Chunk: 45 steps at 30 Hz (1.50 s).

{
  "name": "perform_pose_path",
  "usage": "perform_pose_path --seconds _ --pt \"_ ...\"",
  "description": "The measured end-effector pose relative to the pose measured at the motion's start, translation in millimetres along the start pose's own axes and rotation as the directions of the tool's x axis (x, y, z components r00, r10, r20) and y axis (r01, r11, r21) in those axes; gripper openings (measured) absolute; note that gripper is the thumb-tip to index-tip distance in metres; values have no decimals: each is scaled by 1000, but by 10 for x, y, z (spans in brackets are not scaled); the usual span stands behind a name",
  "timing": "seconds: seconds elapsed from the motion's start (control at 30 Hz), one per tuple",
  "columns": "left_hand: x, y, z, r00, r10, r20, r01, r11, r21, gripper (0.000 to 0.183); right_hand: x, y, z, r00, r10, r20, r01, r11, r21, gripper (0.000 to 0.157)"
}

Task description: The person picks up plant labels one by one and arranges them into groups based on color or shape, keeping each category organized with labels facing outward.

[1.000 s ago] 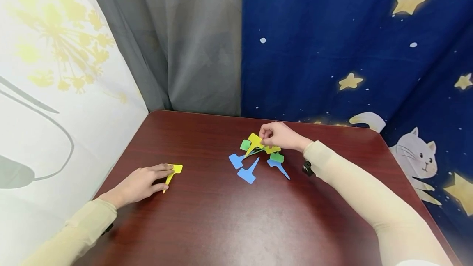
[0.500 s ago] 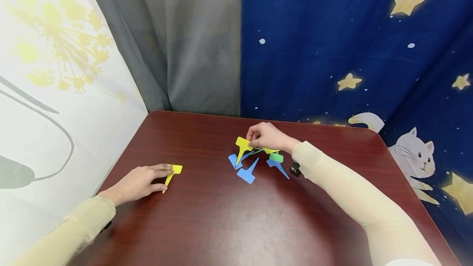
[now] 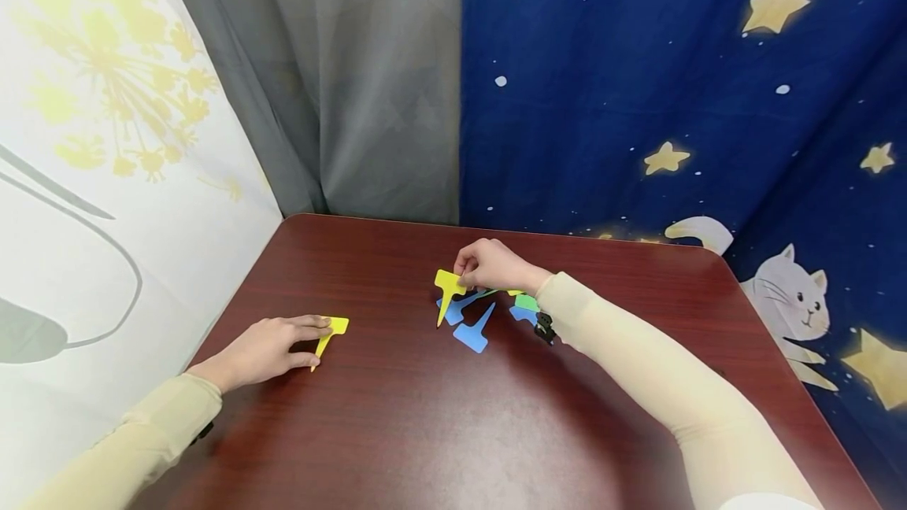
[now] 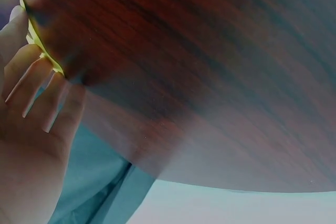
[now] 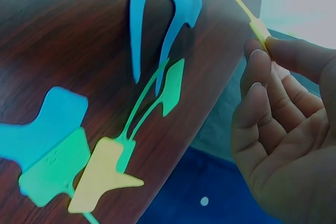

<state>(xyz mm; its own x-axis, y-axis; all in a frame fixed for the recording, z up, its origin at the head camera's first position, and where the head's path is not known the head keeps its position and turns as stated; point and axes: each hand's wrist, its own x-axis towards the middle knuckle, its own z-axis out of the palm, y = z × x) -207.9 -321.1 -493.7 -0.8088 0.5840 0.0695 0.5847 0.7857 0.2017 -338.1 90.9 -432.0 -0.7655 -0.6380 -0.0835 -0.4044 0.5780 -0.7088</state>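
My left hand (image 3: 258, 349) rests flat on the table at left, fingers over the wide head of a yellow plant label (image 3: 339, 326) and thumb by its pointed end. In the left wrist view that label (image 4: 44, 52) shows edge-on along the fingertips. My right hand (image 3: 496, 264) pinches a second yellow plant label (image 3: 448, 283) between thumb and forefinger, its point hanging down. In the right wrist view this label (image 5: 258, 29) stands over the table's far edge. Just below the right hand lie blue labels (image 3: 473, 337) and a green label (image 3: 526, 302), partly behind the wrist.
Looser labels show in the right wrist view: a yellow one (image 5: 100, 177) overlapping a green one (image 5: 58, 169), with blue ones (image 5: 181, 3) farther off. The dark red wooden table (image 3: 397, 415) ends at a grey curtain (image 3: 390, 101) and a blue starry curtain (image 3: 602, 101).
My right hand has moved left with the yellow label, from above the back of the pile to its left side. My left hand has stayed in place on its label.
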Motion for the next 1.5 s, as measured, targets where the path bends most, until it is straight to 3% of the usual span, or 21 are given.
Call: perform_pose_path --seconds 0.3,0.7,1.1,1.27,1.5 --pt "-10 -12 -28 1000 -9 8 9 1000 9 40 166 -103 133 1000 -2 30 3 999 -35 5" --pt "-5 2 -87 998 -25 58 25 1000 -7 54 365 -323 364 996 -14 90 23 995 -100 4" --pt "13 7 -61 998 -24 59 25 1000 -15 53 466 -445 602 992 18 127 6 982 -188 2" --pt "16 9 -79 997 -33 68 35 999 -21 51 501 -529 693 986 41 161 -12 984 -177 4" --pt "18 17 -103 996 -40 78 41 999 -18 54 538 -682 761 991 48 128 -29 988 -152 4"
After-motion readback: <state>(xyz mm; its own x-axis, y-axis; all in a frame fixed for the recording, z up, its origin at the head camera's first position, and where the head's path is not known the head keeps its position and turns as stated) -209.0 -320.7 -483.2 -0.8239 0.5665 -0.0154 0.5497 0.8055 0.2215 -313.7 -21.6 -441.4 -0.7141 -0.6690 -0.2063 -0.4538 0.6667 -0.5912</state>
